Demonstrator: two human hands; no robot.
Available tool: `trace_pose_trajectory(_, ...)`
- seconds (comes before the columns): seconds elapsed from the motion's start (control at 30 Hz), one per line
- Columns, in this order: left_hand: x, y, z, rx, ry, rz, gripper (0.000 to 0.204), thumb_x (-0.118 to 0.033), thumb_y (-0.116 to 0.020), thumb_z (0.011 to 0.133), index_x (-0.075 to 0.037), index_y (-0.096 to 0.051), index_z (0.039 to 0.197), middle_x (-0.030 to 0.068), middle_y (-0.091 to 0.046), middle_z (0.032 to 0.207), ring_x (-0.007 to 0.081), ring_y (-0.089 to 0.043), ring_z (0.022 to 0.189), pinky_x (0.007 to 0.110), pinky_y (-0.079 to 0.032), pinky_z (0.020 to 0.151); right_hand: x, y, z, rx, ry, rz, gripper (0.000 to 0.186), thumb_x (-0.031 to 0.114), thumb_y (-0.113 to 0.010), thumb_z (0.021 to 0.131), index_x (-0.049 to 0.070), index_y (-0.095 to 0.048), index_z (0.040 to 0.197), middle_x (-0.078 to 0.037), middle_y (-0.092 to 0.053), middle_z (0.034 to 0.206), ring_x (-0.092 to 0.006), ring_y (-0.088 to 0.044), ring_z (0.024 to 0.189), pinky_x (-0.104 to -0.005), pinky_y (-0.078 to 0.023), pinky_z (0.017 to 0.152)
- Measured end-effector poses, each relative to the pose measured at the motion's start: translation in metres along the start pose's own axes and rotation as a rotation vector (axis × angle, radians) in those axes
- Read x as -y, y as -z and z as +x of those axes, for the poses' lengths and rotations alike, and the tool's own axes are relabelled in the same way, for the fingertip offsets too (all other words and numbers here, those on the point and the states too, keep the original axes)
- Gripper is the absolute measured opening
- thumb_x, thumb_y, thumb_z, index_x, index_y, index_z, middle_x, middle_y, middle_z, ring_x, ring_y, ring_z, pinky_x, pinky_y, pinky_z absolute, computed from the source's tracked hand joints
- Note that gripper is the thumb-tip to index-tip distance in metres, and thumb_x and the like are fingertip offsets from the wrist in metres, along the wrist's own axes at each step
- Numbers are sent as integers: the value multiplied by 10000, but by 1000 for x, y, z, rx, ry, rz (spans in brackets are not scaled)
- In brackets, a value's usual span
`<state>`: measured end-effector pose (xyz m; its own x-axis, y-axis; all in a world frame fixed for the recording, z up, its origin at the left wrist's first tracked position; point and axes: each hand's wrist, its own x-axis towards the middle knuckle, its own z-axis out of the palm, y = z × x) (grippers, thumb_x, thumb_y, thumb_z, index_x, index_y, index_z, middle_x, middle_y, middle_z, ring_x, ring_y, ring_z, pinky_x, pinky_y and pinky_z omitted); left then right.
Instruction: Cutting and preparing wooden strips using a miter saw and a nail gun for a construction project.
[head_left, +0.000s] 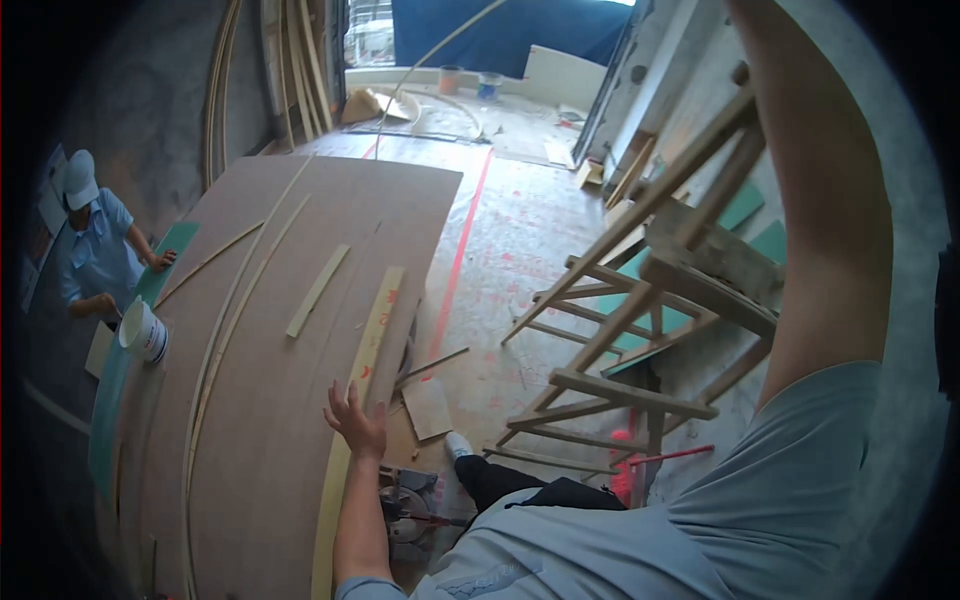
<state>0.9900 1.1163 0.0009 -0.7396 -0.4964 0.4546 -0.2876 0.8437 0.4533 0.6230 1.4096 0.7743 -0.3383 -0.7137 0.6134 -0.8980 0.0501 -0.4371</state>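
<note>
My left hand (pixel 357 420) is open with its fingers spread, just over the long yellowish wooden board (pixel 365 375) along the near edge of a large plywood sheet (pixel 270 420). Whether the palm touches that board I cannot tell. My right arm (pixel 830 220) is raised high, and its hand lies outside the picture. A short pale strip (pixel 318 290) and long thin wooden strips (pixel 225 350) rest on the plywood.
Across the sheet a person (pixel 105 235) stands by a green board (pixel 110 400) with a white bucket (pixel 143 332). Wooden sawhorses (pixel 600 400) stand at right. A saw-like machine (pixel 408 510) sits below my left forearm. A thin strip (pixel 430 55) arches up at the back.
</note>
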Motion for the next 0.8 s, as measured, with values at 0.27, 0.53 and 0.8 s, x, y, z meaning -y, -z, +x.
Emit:
trace_pose_trajectory(0.27,-31,69,-147,368,-56,-321,542,-245,-734,810,-82,-574,1302,167,-461,1430,355,-456,1309,475,-386,1055,172,188,-199,-13,-237,1693,178,183,-563,972,41,-657,1023,-81,-695,954,-201,-667,858,-317,-559,770)
trace_pose_trajectory(0.53,-26,79,-190,569,121,-504,409,-218,-741,859,-24,-644,1205,168,-700,1086,313,-680,1023,401,-529,898,185,242,-339,-492,473,-1542,239,64,-613,884,56,-660,1118,-124,-696,990,-304,-669,1002,-407,-525,863)
trace_pose_trajectory(0.8,-26,48,-292,753,391,-534,441,-196,-742,837,17,-644,1210,164,-719,999,253,-704,914,368,-553,835,116,306,-401,-583,529,-1321,277,134,-602,928,23,-630,1180,-133,-707,1043,-237,-685,992,-344,-522,865)
